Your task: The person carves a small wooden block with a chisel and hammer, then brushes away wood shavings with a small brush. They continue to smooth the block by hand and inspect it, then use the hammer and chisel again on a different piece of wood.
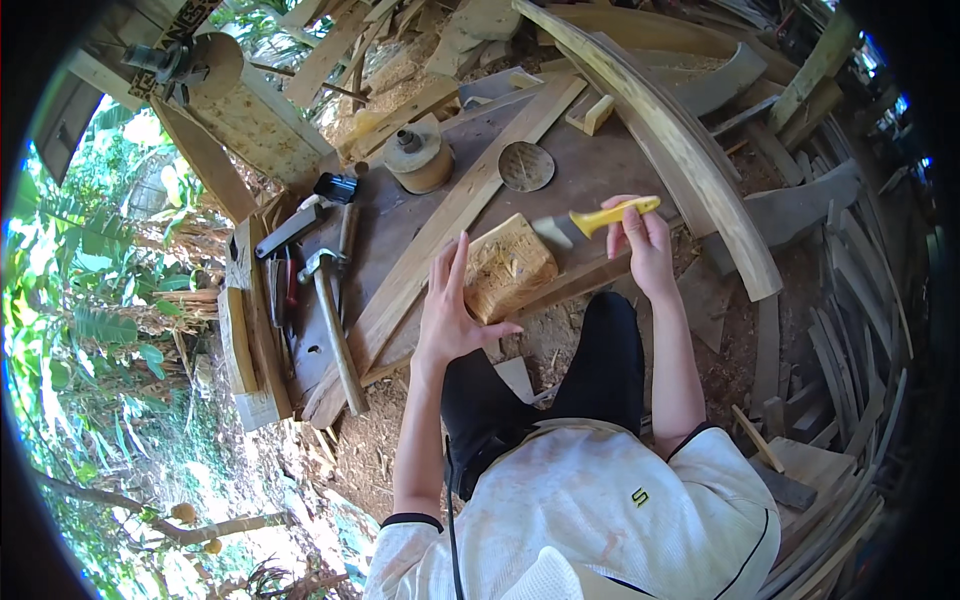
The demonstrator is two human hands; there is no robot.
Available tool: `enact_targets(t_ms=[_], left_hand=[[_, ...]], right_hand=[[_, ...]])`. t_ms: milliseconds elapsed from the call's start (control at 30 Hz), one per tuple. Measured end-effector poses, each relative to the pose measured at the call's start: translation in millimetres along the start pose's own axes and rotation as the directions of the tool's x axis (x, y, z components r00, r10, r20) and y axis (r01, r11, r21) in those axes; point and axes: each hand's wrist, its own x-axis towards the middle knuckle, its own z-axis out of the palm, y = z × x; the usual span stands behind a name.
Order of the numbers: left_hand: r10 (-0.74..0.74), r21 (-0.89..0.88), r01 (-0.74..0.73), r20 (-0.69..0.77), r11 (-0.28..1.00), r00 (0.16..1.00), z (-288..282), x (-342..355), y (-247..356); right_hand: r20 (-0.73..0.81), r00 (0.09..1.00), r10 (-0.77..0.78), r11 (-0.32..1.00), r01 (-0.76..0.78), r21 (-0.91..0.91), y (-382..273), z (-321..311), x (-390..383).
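A pale wooden block (508,265) with a rough, mottled surface lies at the near edge of the dark worktop (395,250). My left hand (452,312) rests along its left side, fingers extended and apart, thumb reaching below the near corner. My right hand (645,240) grips the yellow handle of a flat tool (610,213). Its wide grey end points left, at the block’s upper right; whether it touches is unclear. A long board (540,115) runs diagonally behind the block, with a round shallow dish (525,166) on or beside it.
Hammers (330,300) and other tools lie at left. A round pot (418,160) stands farther back. A long pale beam (700,185) crosses the right side, among stacked wood offcuts (840,300). A tall worn container (250,120) stands upper left. My legs are below the worktop’s edge.
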Motion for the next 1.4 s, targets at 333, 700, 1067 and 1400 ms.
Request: enact_targets(t_ms=[333,700,1067,1400], left_hand=[[-0.014,0.154,0.007,0.039,0.988,0.999,4.5,-0.6,4.5],[-0.016,0.178,0.014,0.009,0.984,1.0,10.9,-6.8,3.0],[0.014,-0.082,-0.016,-0.03,0.996,0.999,3.2,-3.1,-0.4],[0.005,-0.087,-0.008,-0.038,0.996,0.999,4.6,-3.4,-1.8]], right_hand=[[0.057,0.994,-0.094,0.995,0.091,0.047,-33.5,35.5,-29.4],[0.002,0.995,-0.103,0.992,0.103,-0.071,-35.9,66.9,-41.9],[-0.14,0.959,-0.246,0.945,0.205,-0.253,-29.9,94.3,-2.3],[0.087,0.996,0.006,0.999,-0.002,-0.046,-36.3,97.8,-9.2]])
